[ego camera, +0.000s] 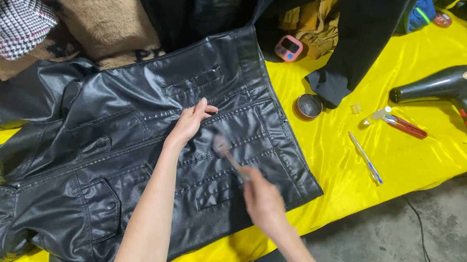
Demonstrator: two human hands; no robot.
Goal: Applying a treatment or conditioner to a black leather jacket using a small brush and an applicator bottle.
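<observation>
Left hand (189,122) fingers flat, pressing black leather jacket (122,152) | right hand (261,197) fingers closed around blurred brush (225,151) over jacket front | jacket spread on yellow desk (359,177) | round tin (309,106), hairdryer (449,87) nearby

Black jacket (140,155), yellow tablecloth (377,138)

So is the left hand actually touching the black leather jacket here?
Touching. The head view shows the left hand lying flat on the black leather jacket, fingers pressed against its stitched front with no gap visible.
</observation>
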